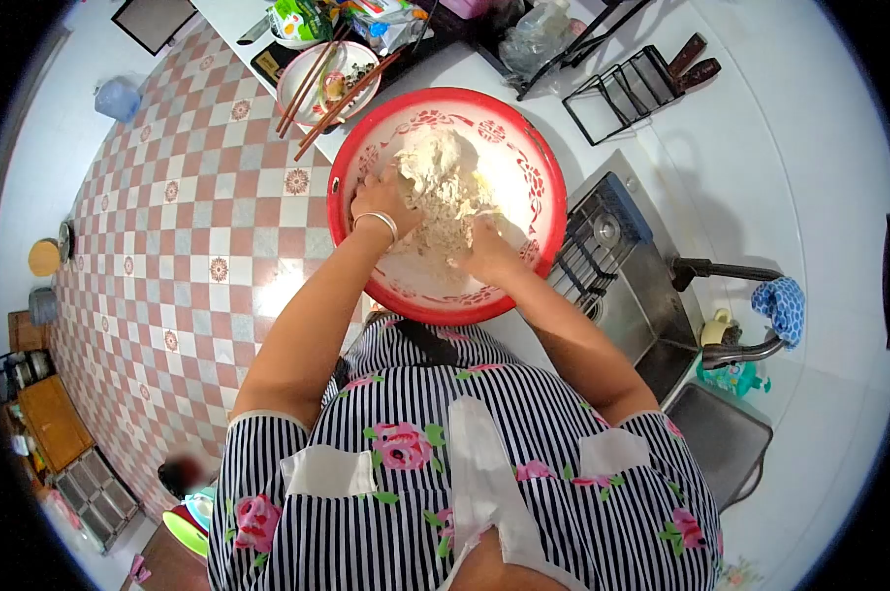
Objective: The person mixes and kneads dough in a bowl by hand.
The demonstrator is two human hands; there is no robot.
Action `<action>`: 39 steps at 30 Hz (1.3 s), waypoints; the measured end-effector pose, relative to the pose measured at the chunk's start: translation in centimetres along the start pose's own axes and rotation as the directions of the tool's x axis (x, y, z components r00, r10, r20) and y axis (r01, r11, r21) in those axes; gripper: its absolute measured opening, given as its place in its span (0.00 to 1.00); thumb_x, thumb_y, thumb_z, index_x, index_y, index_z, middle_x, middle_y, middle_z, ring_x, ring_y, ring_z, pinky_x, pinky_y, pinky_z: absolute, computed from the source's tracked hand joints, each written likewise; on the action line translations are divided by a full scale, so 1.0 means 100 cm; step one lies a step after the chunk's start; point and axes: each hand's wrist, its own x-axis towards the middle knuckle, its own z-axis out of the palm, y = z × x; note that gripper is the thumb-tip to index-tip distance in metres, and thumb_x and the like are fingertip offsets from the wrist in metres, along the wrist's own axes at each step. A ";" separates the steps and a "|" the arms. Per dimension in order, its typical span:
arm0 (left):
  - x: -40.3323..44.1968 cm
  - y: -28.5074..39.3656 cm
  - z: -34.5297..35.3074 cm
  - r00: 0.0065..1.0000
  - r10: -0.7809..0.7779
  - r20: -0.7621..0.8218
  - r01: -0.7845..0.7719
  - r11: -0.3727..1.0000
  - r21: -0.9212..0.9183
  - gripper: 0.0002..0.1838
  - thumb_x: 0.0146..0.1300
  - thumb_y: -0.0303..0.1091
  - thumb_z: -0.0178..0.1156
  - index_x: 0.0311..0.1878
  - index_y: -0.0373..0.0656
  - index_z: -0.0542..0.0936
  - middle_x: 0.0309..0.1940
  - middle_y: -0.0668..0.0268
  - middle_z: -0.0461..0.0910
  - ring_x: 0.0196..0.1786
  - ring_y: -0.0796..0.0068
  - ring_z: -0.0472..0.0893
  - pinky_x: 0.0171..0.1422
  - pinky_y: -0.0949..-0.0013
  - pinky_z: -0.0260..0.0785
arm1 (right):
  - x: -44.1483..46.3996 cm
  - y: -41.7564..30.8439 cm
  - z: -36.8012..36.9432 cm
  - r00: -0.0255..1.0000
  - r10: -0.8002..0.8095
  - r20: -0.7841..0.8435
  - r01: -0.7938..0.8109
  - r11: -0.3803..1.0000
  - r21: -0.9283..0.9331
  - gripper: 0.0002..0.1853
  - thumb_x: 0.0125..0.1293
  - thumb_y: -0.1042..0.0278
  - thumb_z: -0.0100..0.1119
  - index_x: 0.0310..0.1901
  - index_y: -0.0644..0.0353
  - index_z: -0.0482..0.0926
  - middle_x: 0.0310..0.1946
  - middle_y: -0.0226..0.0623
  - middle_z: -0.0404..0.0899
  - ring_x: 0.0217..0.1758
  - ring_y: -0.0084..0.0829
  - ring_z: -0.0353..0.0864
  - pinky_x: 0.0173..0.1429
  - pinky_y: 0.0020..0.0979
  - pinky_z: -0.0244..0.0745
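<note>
A large red-rimmed basin [553, 212] with a red pattern inside stands at the counter's edge, against my body. Pale, shaggy dough [433, 163] lies in it, with loose crumbly flour below the lump. My left hand [386, 205], with a bracelet at the wrist, is inside the basin at the left side of the dough, its fingers partly bent and touching it. My right hand [486, 248] reaches in from the lower right, its fingertips in the crumbly dough. Those fingertips are hidden, so its grip does not show.
A bowl [368, 94] with food and chopsticks sits behind the basin at the left. To the right are a black wire rack [603, 108], a sink [652, 305] and a faucet with a blue cloth [780, 305]. A person's head shows at lower left.
</note>
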 end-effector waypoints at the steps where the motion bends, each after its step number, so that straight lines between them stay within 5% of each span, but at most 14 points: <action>1: 0.001 0.004 -0.003 0.999 -0.034 0.018 0.034 0.999 0.003 0.53 0.46 0.56 0.72 0.72 0.46 0.56 0.63 0.47 0.66 0.64 0.48 0.71 0.67 0.56 0.67 | -0.006 -0.012 -0.009 0.996 0.069 0.062 -0.068 0.998 -0.016 0.37 0.55 0.57 0.67 0.63 0.68 0.63 0.59 0.61 0.69 0.65 0.52 0.69 0.69 0.42 0.63; 4: -0.002 0.002 0.005 0.999 -0.009 -0.034 0.009 1.000 0.001 0.53 0.46 0.56 0.71 0.72 0.46 0.56 0.63 0.47 0.66 0.65 0.47 0.71 0.66 0.56 0.68 | 0.013 -0.004 -0.011 0.990 0.041 -0.136 -0.045 0.999 -0.022 0.42 0.51 0.60 0.71 0.65 0.66 0.61 0.62 0.61 0.66 0.68 0.55 0.64 0.71 0.44 0.61; 7: 0.004 -0.004 0.005 0.997 0.068 -0.025 -0.067 0.997 0.039 0.49 0.51 0.53 0.68 0.72 0.43 0.57 0.63 0.47 0.67 0.64 0.48 0.72 0.66 0.56 0.68 | 0.035 -0.003 -0.008 0.914 -0.189 -0.359 0.204 0.979 0.004 0.42 0.50 0.59 0.71 0.64 0.67 0.61 0.65 0.62 0.61 0.70 0.55 0.59 0.73 0.45 0.57; 8: 0.009 -0.005 0.005 0.996 0.082 0.017 -0.083 0.996 0.037 0.48 0.53 0.52 0.66 0.72 0.41 0.56 0.62 0.45 0.69 0.63 0.48 0.73 0.66 0.56 0.68 | 0.040 -0.007 -0.012 0.983 -0.097 -0.158 0.121 0.982 0.148 0.46 0.51 0.60 0.70 0.68 0.65 0.56 0.66 0.62 0.58 0.72 0.54 0.57 0.74 0.45 0.54; 12: 0.031 -0.019 -0.001 0.988 0.131 0.085 -0.131 0.991 0.001 0.42 0.59 0.46 0.60 0.71 0.34 0.55 0.56 0.41 0.75 0.59 0.49 0.77 0.65 0.56 0.68 | 0.027 -0.014 0.015 0.978 -0.118 -0.170 0.095 0.986 -0.139 0.53 0.53 0.57 0.69 0.69 0.76 0.44 0.65 0.62 0.60 0.70 0.56 0.58 0.73 0.46 0.56; 15: 0.039 -0.021 0.001 0.988 0.130 0.081 -0.128 0.991 -0.027 0.38 0.61 0.44 0.58 0.70 0.33 0.58 0.53 0.40 0.76 0.58 0.49 0.77 0.62 0.56 0.69 | 0.022 0.002 0.014 0.994 -0.105 -0.019 0.106 0.992 0.072 0.50 0.54 0.56 0.68 0.70 0.72 0.49 0.66 0.62 0.59 0.71 0.56 0.58 0.73 0.46 0.55; 18: 0.045 -0.024 0.001 0.987 0.137 0.080 -0.130 0.988 -0.081 0.29 0.64 0.44 0.56 0.64 0.38 0.65 0.52 0.42 0.78 0.57 0.48 0.78 0.62 0.54 0.69 | 0.022 0.008 0.006 0.988 -0.073 0.134 0.086 0.992 -0.094 0.43 0.57 0.55 0.66 0.68 0.67 0.58 0.66 0.60 0.60 0.70 0.55 0.59 0.73 0.45 0.56; 22: 0.049 -0.027 0.003 0.965 0.244 -0.092 -0.257 0.950 -0.175 0.22 0.63 0.42 0.56 0.57 0.43 0.72 0.50 0.47 0.79 0.55 0.47 0.79 0.60 0.52 0.70 | 0.009 -0.011 0.007 0.967 -0.253 -0.013 0.250 0.962 -0.105 0.33 0.57 0.57 0.64 0.62 0.64 0.68 0.63 0.54 0.64 0.67 0.53 0.63 0.71 0.44 0.59; 24: 0.048 -0.024 -0.009 0.963 0.252 -0.090 -0.261 0.959 -0.110 0.22 0.62 0.40 0.57 0.59 0.47 0.74 0.51 0.50 0.79 0.55 0.51 0.79 0.59 0.53 0.71 | 0.015 -0.005 0.023 0.944 -0.319 -0.085 0.309 0.944 -0.113 0.28 0.56 0.59 0.64 0.57 0.63 0.73 0.60 0.51 0.68 0.65 0.51 0.66 0.69 0.44 0.62; 27: 0.032 -0.006 -0.033 0.930 0.272 -0.246 -0.291 0.956 -0.044 0.20 0.62 0.38 0.56 0.57 0.50 0.77 0.50 0.52 0.80 0.54 0.53 0.79 0.58 0.53 0.71 | 0.004 -0.025 0.011 0.930 -0.305 0.207 0.358 0.879 -0.315 0.21 0.55 0.61 0.64 0.49 0.62 0.79 0.53 0.49 0.71 0.60 0.47 0.70 0.66 0.43 0.65; 31: -0.002 -0.006 -0.027 0.811 0.399 -0.428 -0.383 0.915 0.127 0.14 0.62 0.37 0.55 0.50 0.51 0.81 0.47 0.51 0.80 0.53 0.54 0.79 0.58 0.54 0.72 | 0.012 0.004 0.004 0.918 -0.359 0.169 0.382 0.915 -0.132 0.17 0.56 0.59 0.62 0.43 0.61 0.81 0.47 0.48 0.74 0.55 0.47 0.73 0.61 0.43 0.69; 34: -0.042 0.000 -0.019 0.938 0.262 0.225 -0.293 0.949 0.119 0.11 0.60 0.30 0.54 0.42 0.35 0.80 0.49 0.50 0.79 0.52 0.55 0.81 0.53 0.59 0.76 | 0.019 0.024 -0.018 0.936 -0.352 0.000 0.346 0.919 -0.188 0.22 0.60 0.57 0.59 0.49 0.65 0.77 0.47 0.52 0.76 0.55 0.50 0.74 0.60 0.44 0.70; 36: -0.043 -0.010 0.036 0.936 0.236 0.262 -0.300 0.923 0.240 0.14 0.62 0.32 0.52 0.47 0.33 0.77 0.48 0.49 0.80 0.50 0.52 0.82 0.54 0.59 0.75 | 0.016 0.025 -0.028 0.976 -0.207 -0.072 0.168 0.918 -0.360 0.26 0.62 0.55 0.58 0.54 0.68 0.72 0.47 0.55 0.76 0.56 0.52 0.74 0.59 0.46 0.71; 39: -0.040 -0.008 0.080 0.975 0.198 0.097 -0.212 0.964 0.163 0.19 0.65 0.33 0.50 0.54 0.29 0.70 0.45 0.45 0.81 0.50 0.47 0.82 0.58 0.57 0.72 | 0.011 0.005 -0.006 0.998 0.053 0.033 -0.042 0.960 -0.276 0.29 0.65 0.54 0.55 0.57 0.73 0.66 0.49 0.62 0.74 0.57 0.55 0.74 0.60 0.47 0.69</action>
